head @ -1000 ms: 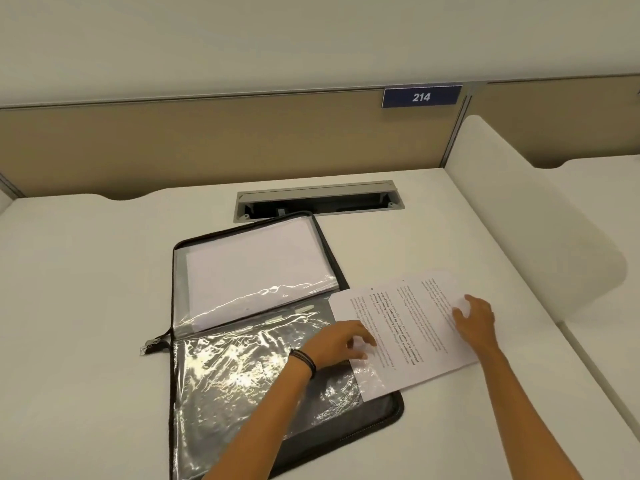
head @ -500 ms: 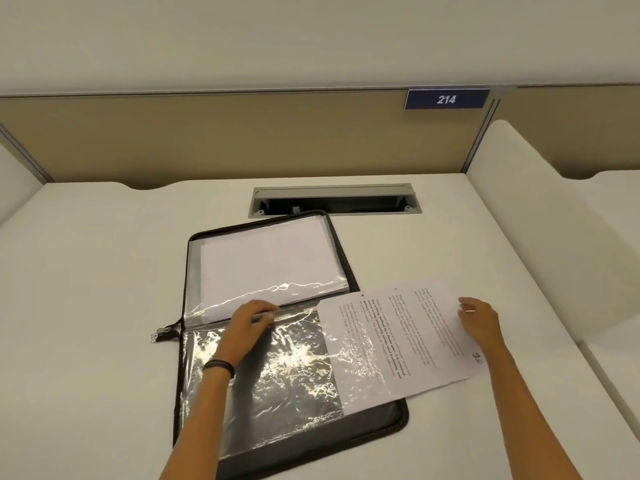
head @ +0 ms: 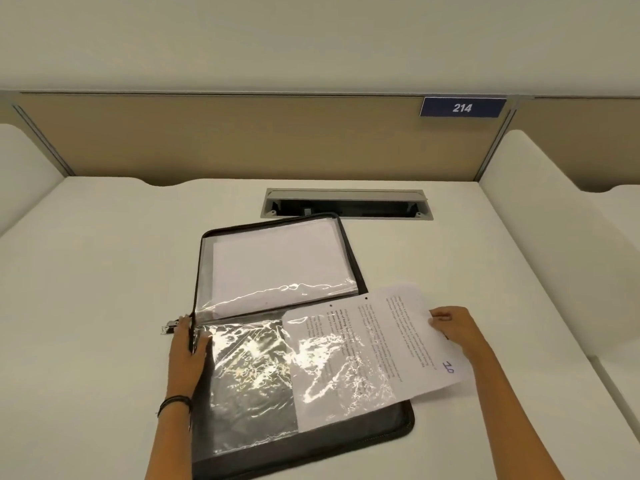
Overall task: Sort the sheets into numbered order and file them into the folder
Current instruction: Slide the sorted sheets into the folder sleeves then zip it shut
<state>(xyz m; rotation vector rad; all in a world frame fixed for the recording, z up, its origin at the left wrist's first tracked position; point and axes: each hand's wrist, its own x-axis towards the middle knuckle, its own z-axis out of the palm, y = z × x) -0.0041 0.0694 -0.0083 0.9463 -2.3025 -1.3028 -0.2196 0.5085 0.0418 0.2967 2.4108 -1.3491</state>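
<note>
A white desk (head: 86, 306) carries everything. Its back edge meets a tan partition, and low white dividers stand along its left and right sides. Set into the top near the back is a long grey cable slot (head: 346, 204), its lid raised. Just in front of the slot, an open black zip folder (head: 304, 441) lies flat on the desk, its clear plastic sleeves facing up. A printed sheet (head: 398, 341) lies partly in the near sleeve, and its right end sticks out past the folder's edge over the bare desk.
</note>
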